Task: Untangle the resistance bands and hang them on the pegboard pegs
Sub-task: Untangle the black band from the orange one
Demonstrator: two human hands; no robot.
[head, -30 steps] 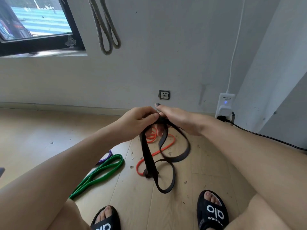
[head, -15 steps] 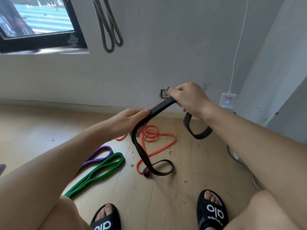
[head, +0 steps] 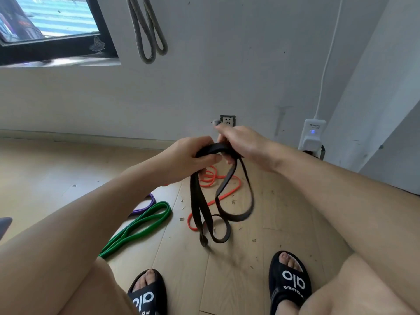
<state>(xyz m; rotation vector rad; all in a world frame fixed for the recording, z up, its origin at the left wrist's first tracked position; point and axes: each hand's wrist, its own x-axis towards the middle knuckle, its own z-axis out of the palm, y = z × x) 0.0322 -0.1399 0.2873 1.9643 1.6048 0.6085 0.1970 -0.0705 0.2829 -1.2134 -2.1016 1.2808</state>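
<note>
Both hands hold a black resistance band (head: 197, 208) at its top, close together over the floor. My left hand (head: 188, 159) grips the band's upper bend, and my right hand (head: 243, 142) pinches it just beside. Its loops dangle down and twist near the floor. An orange band (head: 223, 194) lies coiled on the floor behind it. A green band (head: 141, 226) and a purple band (head: 147, 204) lie to the left. A grey band (head: 147, 32) hangs on the wall high up; its peg is out of view.
A window (head: 52, 30) is at the upper left. A wall socket (head: 228, 120) sits behind my hands, and a white plug adapter (head: 311, 135) with a cable is at the right. My two sandalled feet (head: 288, 280) stand on the wooden floor (head: 56, 169).
My right hand, which had pulled the black band up and to the right, has come back down beside my left hand. The band's loops hang lower and longer.
</note>
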